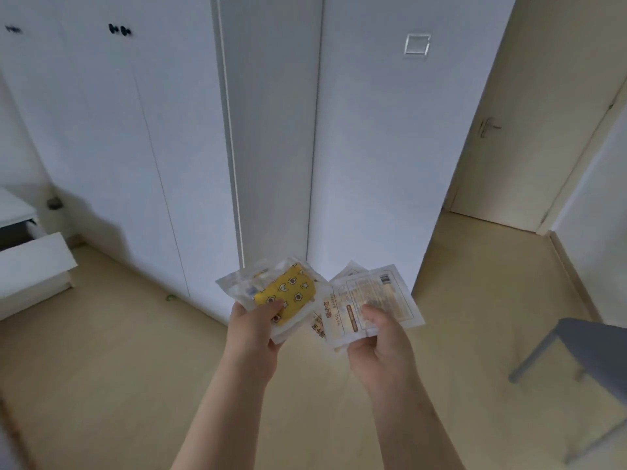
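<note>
Packets (294, 290) side by side, floor (101, 368) beneath

**Pale floor, furniture round the edges**

Pale beige floor (135, 385), reaching back to a closed door (509, 147). Standing on it: white wardrobe (118, 164) behind, white drawer unit (34, 266) far left with one drawer pulled out, grey chair (583, 347) right. Small greenish scrap (170, 297) beside the wardrobe's base.

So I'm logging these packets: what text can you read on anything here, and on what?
"暖手宝": on the white packet in the right hand.
"HAND": beside it; next word blurred.
Its fine print and barcode: too small.
The yellow pouch in the left hand: no words.
</note>
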Demonstrator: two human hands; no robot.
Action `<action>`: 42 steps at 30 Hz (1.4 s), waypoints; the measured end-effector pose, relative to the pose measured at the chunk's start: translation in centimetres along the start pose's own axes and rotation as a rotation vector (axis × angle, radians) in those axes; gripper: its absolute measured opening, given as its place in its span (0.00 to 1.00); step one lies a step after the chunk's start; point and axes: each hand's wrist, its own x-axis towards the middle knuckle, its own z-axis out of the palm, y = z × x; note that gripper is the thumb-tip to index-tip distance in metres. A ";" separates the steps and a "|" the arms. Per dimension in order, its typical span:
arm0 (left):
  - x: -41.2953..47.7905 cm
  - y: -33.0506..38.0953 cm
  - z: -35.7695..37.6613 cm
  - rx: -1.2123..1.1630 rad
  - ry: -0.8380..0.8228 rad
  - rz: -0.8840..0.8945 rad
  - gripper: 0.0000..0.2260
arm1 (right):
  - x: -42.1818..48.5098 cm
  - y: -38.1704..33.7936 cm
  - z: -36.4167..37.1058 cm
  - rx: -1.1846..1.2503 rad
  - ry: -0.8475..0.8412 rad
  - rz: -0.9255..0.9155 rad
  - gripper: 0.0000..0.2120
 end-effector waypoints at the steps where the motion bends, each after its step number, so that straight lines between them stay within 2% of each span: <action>1: 1.7 0.2 0.3 -0.007 0.018 0.008 0.17 | 2.0 0.1 0.7 0.041 -0.003 0.013 0.07; 7: 11.2 3.8 2.4 -0.044 0.153 0.039 0.14 | 12.4 -0.1 8.0 -0.017 -0.112 0.154 0.10; 9: 14.0 5.8 1.8 -0.074 0.232 0.080 0.14 | 15.3 1.3 11.2 -0.107 -0.154 0.211 0.10; 14: 19.4 10.0 -4.0 -0.166 0.451 0.154 0.14 | 19.9 8.9 18.1 -0.160 -0.207 0.437 0.15; 18: 23.7 14.4 -9.5 -0.232 0.560 0.182 0.15 | 22.0 15.5 23.8 -0.207 -0.266 0.541 0.17; 23: 28.9 22.8 -16.7 -0.259 0.643 0.260 0.15 | 23.7 24.7 33.3 -0.248 -0.325 0.604 0.13; 27: 33.1 30.4 -22.4 -0.237 0.677 0.332 0.15 | 24.3 31.7 41.8 -0.261 -0.416 0.647 0.15; 30: 36.0 33.7 -24.5 -0.237 0.705 0.339 0.13 | 25.4 34.6 45.6 -0.254 -0.473 0.625 0.16; 34: 40.5 37.3 -27.8 -0.255 0.728 0.304 0.13 | 28.3 39.4 50.3 -0.267 -0.457 0.652 0.18; 42: 51.8 45.9 -34.3 -0.294 0.784 0.382 0.14 | 36.2 49.0 61.8 -0.292 -0.538 0.720 0.22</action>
